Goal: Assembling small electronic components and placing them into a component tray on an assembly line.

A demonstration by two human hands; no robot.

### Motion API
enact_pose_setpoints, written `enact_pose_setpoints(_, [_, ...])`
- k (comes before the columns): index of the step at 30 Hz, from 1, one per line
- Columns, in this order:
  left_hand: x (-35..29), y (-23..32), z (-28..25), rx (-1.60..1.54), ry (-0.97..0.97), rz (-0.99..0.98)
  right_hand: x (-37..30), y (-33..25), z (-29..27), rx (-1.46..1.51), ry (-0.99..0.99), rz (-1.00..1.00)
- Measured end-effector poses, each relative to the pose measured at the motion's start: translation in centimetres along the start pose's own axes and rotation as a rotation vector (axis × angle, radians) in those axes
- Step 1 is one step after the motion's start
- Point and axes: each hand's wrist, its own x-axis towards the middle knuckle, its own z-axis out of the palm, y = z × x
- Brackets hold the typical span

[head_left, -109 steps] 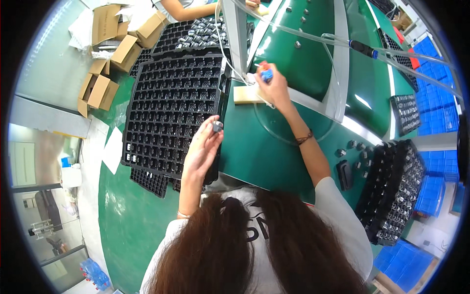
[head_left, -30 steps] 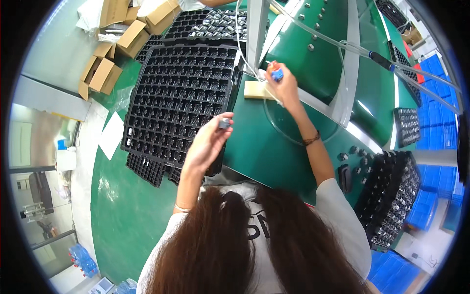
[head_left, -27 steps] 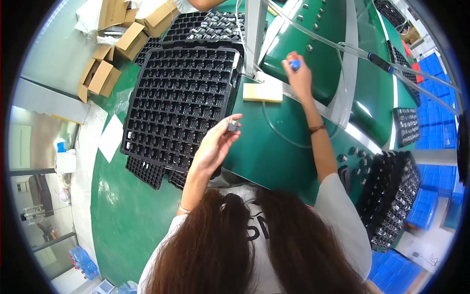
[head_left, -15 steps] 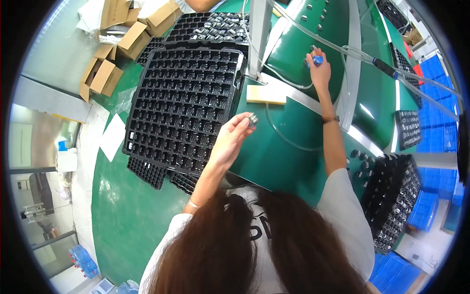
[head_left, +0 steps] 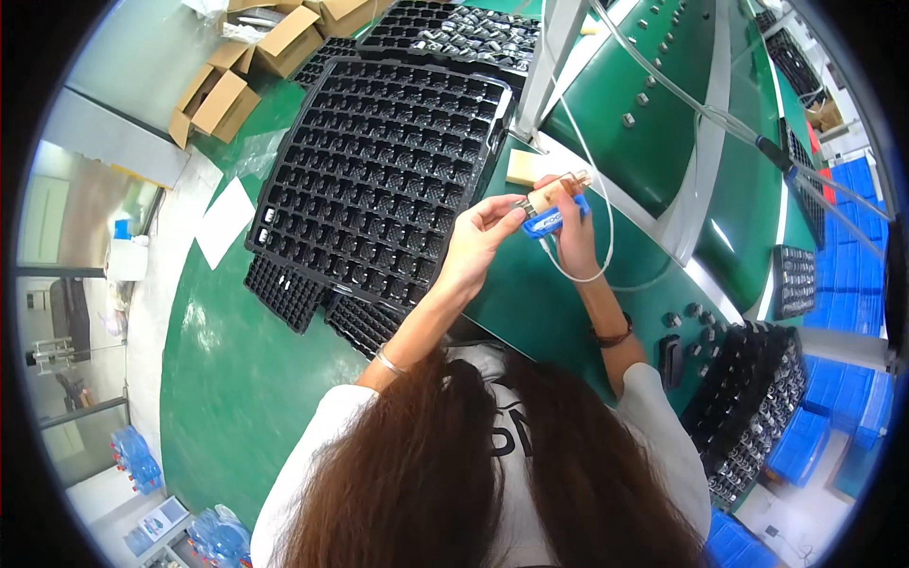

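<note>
My left hand is closed, pinching a small silver metal part between thumb and fingers. Beside it, my right hand grips a small hand tool with a blue body and a translucent amber section. The two hands almost meet, and the part sits at the near end of the tool; whether they touch I cannot tell. A pale hose loops around the right hand. To the left lies a large black compartment tray, with two pale parts in its left column.
A yellow block lies behind my hands, near a metal post. Small parts sit on the green conveyor belt. Filled black trays and loose parts are at the right; cardboard boxes stand far left.
My right hand has come back from over the belt toward my left hand, bringing the blue tool beside the metal part. The left hand keeps its pinch. The whole view has shifted.
</note>
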Motion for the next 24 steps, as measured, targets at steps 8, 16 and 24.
enact_pose_setpoints(8, [-2.1,1.4,-3.0,0.237,0.185,0.285,2.2,0.8,0.1,-0.412,-0.004,-0.18])
enact_pose_setpoints(16, [-7.3,8.6,-19.3,1.181,1.116,0.58,6.3,1.5,-3.8,-1.005,0.212,-0.24])
enact_pose_setpoints(24, [-6.6,10.3,-25.6,1.563,1.024,0.448,4.7,1.5,-3.7,-0.807,0.275,-0.214])
